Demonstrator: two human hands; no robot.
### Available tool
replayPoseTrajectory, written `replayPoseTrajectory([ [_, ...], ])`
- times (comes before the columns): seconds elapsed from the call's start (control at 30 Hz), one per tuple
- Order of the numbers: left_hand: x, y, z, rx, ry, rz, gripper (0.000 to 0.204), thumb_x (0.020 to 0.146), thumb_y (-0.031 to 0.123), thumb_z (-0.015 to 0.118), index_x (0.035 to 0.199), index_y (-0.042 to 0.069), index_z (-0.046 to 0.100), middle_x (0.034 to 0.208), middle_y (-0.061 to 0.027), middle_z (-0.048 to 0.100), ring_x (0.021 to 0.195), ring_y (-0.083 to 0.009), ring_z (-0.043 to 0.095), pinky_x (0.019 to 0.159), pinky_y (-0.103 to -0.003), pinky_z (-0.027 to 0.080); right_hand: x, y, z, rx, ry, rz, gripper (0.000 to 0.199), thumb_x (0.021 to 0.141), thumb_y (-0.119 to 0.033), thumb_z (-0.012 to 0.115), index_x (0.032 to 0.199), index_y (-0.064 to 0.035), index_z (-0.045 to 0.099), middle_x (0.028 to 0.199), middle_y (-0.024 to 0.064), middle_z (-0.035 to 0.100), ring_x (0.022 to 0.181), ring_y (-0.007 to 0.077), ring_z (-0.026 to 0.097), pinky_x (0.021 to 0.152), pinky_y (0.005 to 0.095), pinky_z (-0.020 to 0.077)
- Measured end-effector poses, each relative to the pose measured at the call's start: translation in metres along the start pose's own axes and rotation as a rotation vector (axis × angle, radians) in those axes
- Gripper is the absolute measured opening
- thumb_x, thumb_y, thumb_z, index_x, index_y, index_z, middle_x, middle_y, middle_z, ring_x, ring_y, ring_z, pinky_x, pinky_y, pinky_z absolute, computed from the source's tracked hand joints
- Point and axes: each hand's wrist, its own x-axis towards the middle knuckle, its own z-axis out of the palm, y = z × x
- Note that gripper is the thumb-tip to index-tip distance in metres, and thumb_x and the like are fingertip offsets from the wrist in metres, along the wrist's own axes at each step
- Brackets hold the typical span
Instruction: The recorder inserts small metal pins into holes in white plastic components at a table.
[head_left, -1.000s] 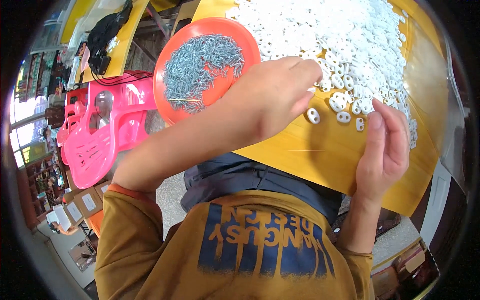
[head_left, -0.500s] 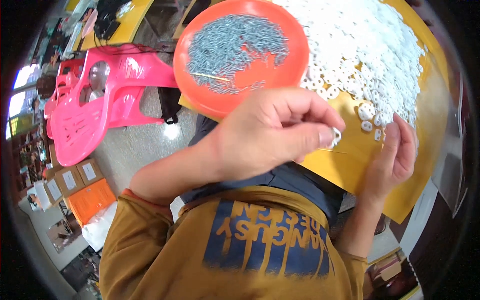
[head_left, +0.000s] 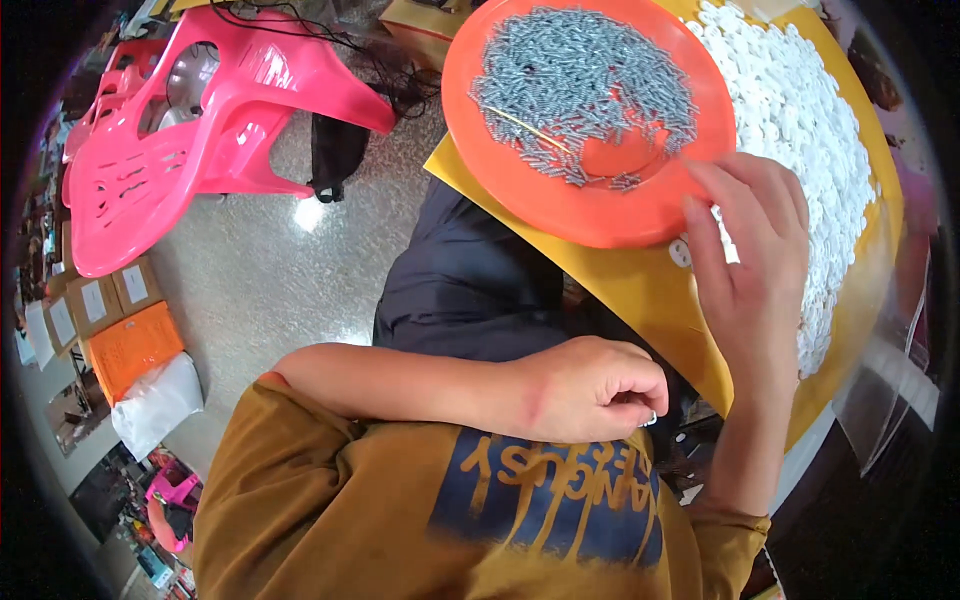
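Note left hand (head_left: 585,388) clamped, thumb against curled forefinger, on a small white piece (head_left: 651,418), held low in front of the shirt (head_left: 320,490); mostly covered by the fingers, so impossible to confirm in shape; note right hand (head_left: 755,235) with thumb and forefinger apart, poised at the right edge of the red plate (head_left: 590,222); cannot tell whether touching the rim; locate grey metal pieces (head_left: 580,70) heaped in the plate, with a thin yellowish stick (head_left: 530,130) among them; locate the white pile (head_left: 815,190) to the right, on the yellow tabletop (head_left: 640,290), and one loose white oval (head_left: 680,252) just beside the plate.

Handle the small white piece as probably light, rigid plastic, smooth enough to slip; pinch by opposite edges, leaving the protruding end exposed; treat the grey metal pieces as likely stiff, light singly, prone to roll and possibly sharp-tipped; take hold across mid-length, between thumb and forefinger, preferably from the sparse near side of the heap; avoid pressing down on the rim, judged liable to tip.
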Motion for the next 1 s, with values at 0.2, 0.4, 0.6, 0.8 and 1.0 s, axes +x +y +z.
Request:
replayPoseTrajectory([
  [0.2, -0.005, -0.006, -0.007, -0.045, 0.048, -0.004, 0.011, 0.077, 0.005, 0.055, 0.087, 0.002, 0.056, 0.082, -0.0095, 0.054, 0.072, -0.0188, 0.056, 0.062, -0.028, 0.045, 0.02, -0.006, 0.015, -0.143, -0.13, 0.003, 0.017, 0.073, -0.004, 0.056, 0.089, -0.0018, 0.058, 0.087, 0.0108, 0.054, 0.083, 0.0277, 0.05, 0.075, 0.0352, 0.0386],
  [0.4, -0.005, -0.01, -0.01, -0.076, 0.053, 0.036, 0.011, 0.076, 0.005, 0.055, 0.087, 0.002, 0.056, 0.08, -0.0092, 0.054, 0.07, -0.0182, 0.056, 0.061, -0.028, 0.044, 0.021, -0.009, 0.02, -0.163, -0.176, 0.025, 0.013, 0.073, -0.004, 0.055, 0.086, -0.0017, 0.059, 0.084, 0.01, 0.053, 0.081, 0.0272, 0.05, 0.074, 0.0352, 0.0376],
  [0.6, -0.002, -0.013, -0.011, -0.051, 0.056, 0.047, 0.011, 0.076, 0.005, 0.054, 0.086, 0.002, 0.056, 0.08, -0.0094, 0.055, 0.07, -0.0189, 0.056, 0.061, -0.028, 0.044, 0.018, -0.011, 0.012, -0.17, -0.242, 0.022, 0.013, 0.07, -0.002, 0.053, 0.082, -0.0024, 0.058, 0.085, 0.009, 0.053, 0.081, 0.0262, 0.049, 0.074, 0.035, 0.0359],
  [0.8, -0.001, -0.011, -0.013, -0.044, 0.084, 0.024, 0.011, 0.075, 0.005, 0.055, 0.086, 0.002, 0.056, 0.078, -0.0096, 0.055, 0.07, -0.0179, 0.056, 0.062, -0.028, 0.044, 0.014, -0.013, 0.006, -0.105, -0.281, -0.022, 0.014, 0.066, -0.001, 0.052, 0.079, -0.0037, 0.057, 0.085, 0.0082, 0.051, 0.083, 0.0259, 0.048, 0.075, 0.0355, 0.0348],
  [1.0, -0.001, -0.007, -0.019, -0.056, 0.114, 0.002, 0.012, 0.076, 0.006, 0.055, 0.087, 0.002, 0.057, 0.077, -0.0085, 0.055, 0.07, -0.0169, 0.056, 0.062, -0.028, 0.044, 0.011, -0.014, -0.002, -0.031, -0.322, -0.032, 0.015, 0.063, -0.006, 0.056, 0.079, -0.005, 0.056, 0.083, 0.0084, 0.049, 0.081, 0.0267, 0.046, 0.073, 0.036, 0.0335],
])
